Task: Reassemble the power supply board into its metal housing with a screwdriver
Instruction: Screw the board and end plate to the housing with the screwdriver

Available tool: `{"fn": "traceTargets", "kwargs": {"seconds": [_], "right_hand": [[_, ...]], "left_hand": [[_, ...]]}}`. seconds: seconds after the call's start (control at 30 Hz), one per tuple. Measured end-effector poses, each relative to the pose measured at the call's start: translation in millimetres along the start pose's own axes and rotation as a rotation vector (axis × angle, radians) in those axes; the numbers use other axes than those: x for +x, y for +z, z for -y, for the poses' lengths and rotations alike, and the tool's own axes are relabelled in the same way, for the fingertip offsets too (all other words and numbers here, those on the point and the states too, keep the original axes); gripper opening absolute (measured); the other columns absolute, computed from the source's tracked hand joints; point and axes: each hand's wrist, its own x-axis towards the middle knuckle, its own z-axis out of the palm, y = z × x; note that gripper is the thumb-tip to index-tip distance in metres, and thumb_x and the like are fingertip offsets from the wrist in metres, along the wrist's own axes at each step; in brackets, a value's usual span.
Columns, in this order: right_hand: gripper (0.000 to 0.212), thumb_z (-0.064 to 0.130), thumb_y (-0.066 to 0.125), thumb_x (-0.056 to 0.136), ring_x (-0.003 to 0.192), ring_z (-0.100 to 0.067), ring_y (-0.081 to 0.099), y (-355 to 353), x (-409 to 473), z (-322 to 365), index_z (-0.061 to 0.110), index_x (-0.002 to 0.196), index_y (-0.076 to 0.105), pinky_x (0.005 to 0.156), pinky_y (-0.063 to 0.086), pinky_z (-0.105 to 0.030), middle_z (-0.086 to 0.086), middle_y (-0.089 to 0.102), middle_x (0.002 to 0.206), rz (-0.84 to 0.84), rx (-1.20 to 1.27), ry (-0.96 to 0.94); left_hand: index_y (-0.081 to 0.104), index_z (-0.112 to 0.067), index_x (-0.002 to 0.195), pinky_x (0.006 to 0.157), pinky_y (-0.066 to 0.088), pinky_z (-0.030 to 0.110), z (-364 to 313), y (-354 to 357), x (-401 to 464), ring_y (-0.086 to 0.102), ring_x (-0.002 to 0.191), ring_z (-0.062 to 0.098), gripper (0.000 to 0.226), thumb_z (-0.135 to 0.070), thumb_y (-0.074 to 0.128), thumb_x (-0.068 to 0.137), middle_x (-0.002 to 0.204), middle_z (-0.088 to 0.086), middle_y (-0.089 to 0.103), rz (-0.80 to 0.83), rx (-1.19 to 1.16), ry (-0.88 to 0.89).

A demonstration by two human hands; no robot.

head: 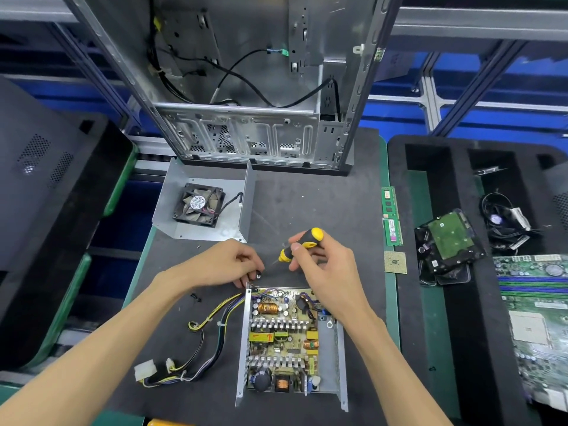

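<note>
A power supply board sits inside its open metal housing at the near centre of a dark, felt-like work mat. The board is tan and crowded with copper-wound coils, black capacitors and two rows of finned silver heat sinks; the housing is a plain grey sheet-metal tray with upright side walls. A bundle of yellow, black and purple wires trails out to the left, ending in white plastic plugs. The left hand rests at the housing's far left corner, fingertips pinching a small dark screw. The right hand grips a yellow-and-black screwdriver, fingers curled round its handle, tip slanting down toward the screw. Beyond them lies a grey metal cover holding a black fan, and behind that a bare computer case stands upright. To the right lie memory sticks, a processor chip, a hard drive and a motherboard.
</note>
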Motion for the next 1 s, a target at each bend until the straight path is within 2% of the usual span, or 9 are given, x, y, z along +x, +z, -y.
{"fn": "traceTargets", "kwargs": {"seconds": [0.1,0.17,0.27,0.37,0.5,0.77,0.9,1.0], "right_hand": [[0.009,0.023,0.063,0.102,0.076,-0.015,0.071,0.1,-1.3,3.3,0.030,0.099,0.069,0.063,0.054,-0.029,0.005,0.076,0.077,-0.032,0.016,-0.005],[0.009,0.022,0.063,0.102,0.076,-0.019,0.070,0.4,-1.9,5.1,0.029,0.100,0.069,0.057,0.051,-0.026,0.003,0.075,0.076,-0.053,0.029,-0.003],[0.008,0.019,0.062,0.102,0.075,-0.014,0.070,0.1,-2.5,6.5,0.024,0.100,0.069,0.059,0.049,-0.023,0.002,0.076,0.076,-0.082,0.055,0.005],[0.009,0.017,0.062,0.102,0.068,-0.010,0.065,-0.3,-2.8,7.8,0.023,0.099,0.068,0.058,0.049,-0.022,0.001,0.075,0.076,-0.085,0.080,0.004],[0.011,0.015,0.062,0.102,0.059,-0.004,0.058,-1.0,-3.0,9.1,0.023,0.099,0.068,0.057,0.050,-0.019,0.003,0.074,0.073,-0.088,0.092,-0.014],[0.010,0.010,0.061,0.102,0.055,-0.002,0.057,-1.1,-4.2,6.0,0.017,0.100,0.068,0.055,0.046,-0.014,0.002,0.071,0.070,-0.139,0.139,-0.028],[0.011,0.010,0.060,0.103,0.059,-0.002,0.060,-0.7,-3.7,5.0,0.017,0.101,0.068,0.058,0.047,-0.013,0.007,0.071,0.070,-0.138,0.122,-0.029],[0.010,0.010,0.060,0.103,0.059,-0.001,0.060,-1.1,-3.3,4.7,0.016,0.102,0.068,0.060,0.047,-0.013,0.008,0.071,0.071,-0.146,0.124,-0.034]], "left_hand": [[0.074,-0.006,0.101,0.074,0.061,0.032,2.6,-2.8,-1.5,0.070,0.072,0.014,0.023,0.003,0.054,0.094,0.086,0.009,0.074,0.011,-0.031,0.027],[0.075,-0.006,0.102,0.079,0.061,0.032,4.3,-5.0,-2.5,0.071,0.077,0.015,0.024,0.005,0.056,0.091,0.090,0.014,0.076,0.031,-0.039,0.032],[0.076,-0.004,0.101,0.083,0.060,0.031,6.5,-5.8,-3.6,0.073,0.085,0.018,0.027,0.007,0.056,0.088,0.094,0.009,0.078,0.054,-0.076,0.062],[0.077,-0.002,0.098,0.074,0.058,0.024,7.1,-5.1,-5.1,0.071,0.075,0.015,0.011,-0.001,0.070,0.090,0.085,0.009,0.078,0.047,-0.159,0.090],[0.076,0.003,0.096,0.068,0.056,0.021,5.4,-3.8,-5.2,0.069,0.069,0.014,0.011,-0.006,0.072,0.091,0.081,0.012,0.076,0.006,-0.159,0.114],[0.073,-0.004,0.089,0.072,0.058,0.033,5.4,-0.3,-3.4,0.068,0.065,0.017,0.006,-0.010,0.076,0.088,0.079,0.019,0.073,-0.113,0.006,0.178],[0.076,-0.010,0.091,0.075,0.059,0.027,8.2,1.1,-5.0,0.073,0.072,0.021,0.004,-0.007,0.074,0.089,0.077,0.009,0.075,-0.156,0.001,0.195],[0.075,-0.012,0.092,0.075,0.059,0.023,7.7,1.1,-6.4,0.074,0.074,0.021,0.007,-0.006,0.072,0.090,0.076,0.008,0.076,-0.163,-0.038,0.194]]}}
